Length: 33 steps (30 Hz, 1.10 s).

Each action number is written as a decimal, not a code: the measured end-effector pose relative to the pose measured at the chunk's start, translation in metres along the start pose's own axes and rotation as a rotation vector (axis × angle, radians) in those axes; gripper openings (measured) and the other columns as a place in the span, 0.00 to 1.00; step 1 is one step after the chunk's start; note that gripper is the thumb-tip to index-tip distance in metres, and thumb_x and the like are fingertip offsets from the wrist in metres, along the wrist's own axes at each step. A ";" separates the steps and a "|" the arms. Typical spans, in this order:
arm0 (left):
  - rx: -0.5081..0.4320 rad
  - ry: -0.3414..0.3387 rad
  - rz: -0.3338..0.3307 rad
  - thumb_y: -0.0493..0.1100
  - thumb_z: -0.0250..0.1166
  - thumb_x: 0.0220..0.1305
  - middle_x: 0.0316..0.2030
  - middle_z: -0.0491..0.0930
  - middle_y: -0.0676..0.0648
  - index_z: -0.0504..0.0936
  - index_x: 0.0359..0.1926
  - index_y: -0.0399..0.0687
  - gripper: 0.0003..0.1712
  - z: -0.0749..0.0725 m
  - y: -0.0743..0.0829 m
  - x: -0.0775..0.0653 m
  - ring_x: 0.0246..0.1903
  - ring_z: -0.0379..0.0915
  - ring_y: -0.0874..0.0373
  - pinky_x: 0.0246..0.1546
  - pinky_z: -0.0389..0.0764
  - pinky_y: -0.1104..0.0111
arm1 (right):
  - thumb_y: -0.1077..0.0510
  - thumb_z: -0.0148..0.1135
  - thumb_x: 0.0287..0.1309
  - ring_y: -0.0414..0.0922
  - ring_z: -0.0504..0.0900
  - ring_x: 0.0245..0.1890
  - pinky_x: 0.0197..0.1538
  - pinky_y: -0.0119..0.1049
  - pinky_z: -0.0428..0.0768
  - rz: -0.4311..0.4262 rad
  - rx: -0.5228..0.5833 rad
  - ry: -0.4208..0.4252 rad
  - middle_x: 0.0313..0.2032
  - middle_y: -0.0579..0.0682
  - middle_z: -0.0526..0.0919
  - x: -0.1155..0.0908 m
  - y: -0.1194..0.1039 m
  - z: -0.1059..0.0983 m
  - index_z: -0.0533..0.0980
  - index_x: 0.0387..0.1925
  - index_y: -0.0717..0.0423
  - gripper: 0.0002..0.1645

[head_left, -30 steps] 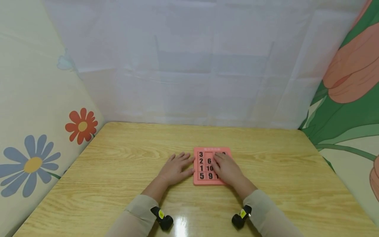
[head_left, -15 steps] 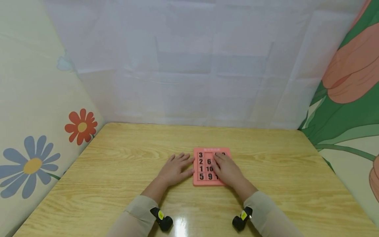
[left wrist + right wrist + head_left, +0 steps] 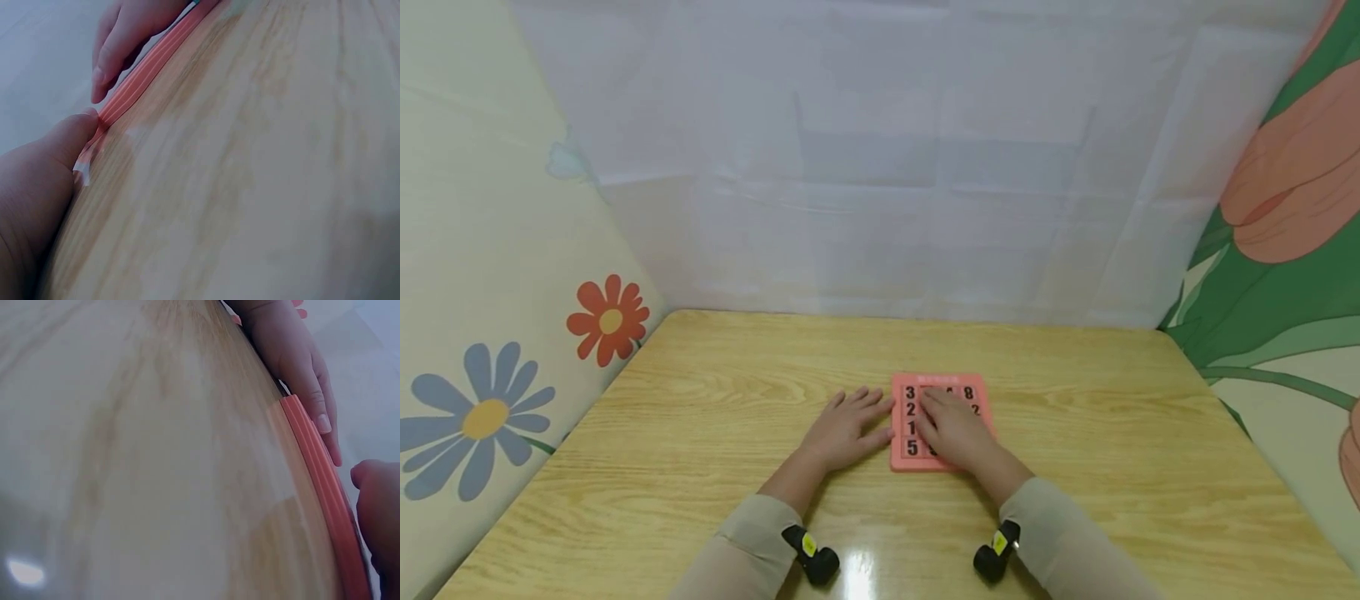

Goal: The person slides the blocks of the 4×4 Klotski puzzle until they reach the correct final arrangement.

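A pink number slide puzzle (image 3: 938,380) with black numerals lies flat on the table. My left hand (image 3: 844,429) rests on the tabletop at its left side, fingers spread. The thumb of that hand touches the puzzle's edge, as the right wrist view shows. Over the tiles lies my right hand (image 3: 958,429), its fingertips on the second column near the top row. The 3, 2, 1 and 5 show down the left column, and an 8 is in the top right corner. Several middle tiles are hidden beneath the right hand.
The wood-grain table (image 3: 737,358) ends at a white hanging sheet (image 3: 880,208) at the back. Flower-printed cloths flank it, with a red flower (image 3: 609,320) on the left and pink tulips on the right. Each wrist wears a small black camera (image 3: 820,565).
My right hand has slid left across the puzzle, uncovering tiles on the right and covering the second column. My left hand stays in place.
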<state>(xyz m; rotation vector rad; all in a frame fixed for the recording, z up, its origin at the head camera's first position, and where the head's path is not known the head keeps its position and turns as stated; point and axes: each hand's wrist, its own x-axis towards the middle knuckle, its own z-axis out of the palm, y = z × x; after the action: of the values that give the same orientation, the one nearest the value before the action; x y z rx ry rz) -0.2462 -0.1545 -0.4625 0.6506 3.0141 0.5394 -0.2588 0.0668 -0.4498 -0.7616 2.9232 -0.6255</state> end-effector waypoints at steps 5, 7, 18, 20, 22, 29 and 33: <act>-0.005 0.004 0.004 0.62 0.54 0.70 0.73 0.62 0.47 0.67 0.71 0.57 0.33 0.001 -0.001 0.000 0.75 0.51 0.46 0.75 0.48 0.45 | 0.44 0.43 0.74 0.53 0.60 0.74 0.75 0.49 0.60 -0.022 -0.017 -0.021 0.73 0.53 0.63 0.004 -0.004 0.003 0.64 0.71 0.56 0.32; -0.009 0.002 0.005 0.62 0.54 0.70 0.73 0.62 0.47 0.67 0.71 0.57 0.33 0.001 -0.001 0.000 0.75 0.51 0.46 0.75 0.48 0.45 | 0.44 0.43 0.74 0.52 0.60 0.74 0.75 0.49 0.60 -0.030 -0.024 -0.028 0.73 0.53 0.63 0.005 -0.005 0.004 0.63 0.72 0.56 0.32; -0.005 -0.005 0.006 0.62 0.54 0.70 0.73 0.62 0.47 0.67 0.72 0.57 0.34 0.000 -0.001 0.000 0.75 0.51 0.46 0.75 0.48 0.45 | 0.44 0.42 0.75 0.51 0.60 0.74 0.75 0.48 0.61 -0.031 -0.039 -0.046 0.73 0.53 0.63 0.008 -0.007 0.004 0.63 0.72 0.55 0.32; -0.002 -0.006 0.005 0.62 0.54 0.70 0.73 0.62 0.47 0.67 0.72 0.57 0.34 0.001 -0.001 0.000 0.75 0.51 0.46 0.75 0.48 0.45 | 0.44 0.42 0.75 0.52 0.60 0.74 0.75 0.48 0.60 -0.026 -0.037 -0.049 0.73 0.53 0.63 0.008 -0.005 0.004 0.63 0.72 0.55 0.32; -0.001 -0.005 0.005 0.62 0.54 0.70 0.73 0.62 0.47 0.67 0.72 0.57 0.34 0.002 -0.002 0.001 0.75 0.50 0.47 0.75 0.48 0.45 | 0.44 0.42 0.75 0.52 0.60 0.74 0.75 0.48 0.60 -0.022 -0.038 -0.053 0.73 0.53 0.63 0.009 -0.004 0.004 0.63 0.72 0.55 0.32; -0.002 -0.004 0.005 0.63 0.53 0.70 0.73 0.62 0.47 0.66 0.72 0.57 0.34 0.002 -0.002 0.001 0.75 0.50 0.47 0.75 0.47 0.45 | 0.44 0.42 0.74 0.52 0.60 0.74 0.76 0.48 0.59 -0.018 -0.035 -0.048 0.73 0.53 0.63 0.007 0.001 0.004 0.64 0.71 0.55 0.32; -0.001 -0.008 0.002 0.63 0.53 0.70 0.73 0.61 0.48 0.65 0.72 0.57 0.34 0.001 -0.001 0.001 0.75 0.50 0.47 0.76 0.47 0.46 | 0.44 0.43 0.74 0.51 0.59 0.75 0.77 0.48 0.57 -0.002 -0.033 -0.054 0.73 0.52 0.63 0.005 0.003 0.001 0.63 0.72 0.55 0.32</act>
<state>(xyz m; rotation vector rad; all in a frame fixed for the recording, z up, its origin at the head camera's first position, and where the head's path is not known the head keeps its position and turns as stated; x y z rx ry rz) -0.2473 -0.1549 -0.4642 0.6550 3.0057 0.5363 -0.2643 0.0659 -0.4520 -0.7729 2.8908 -0.5499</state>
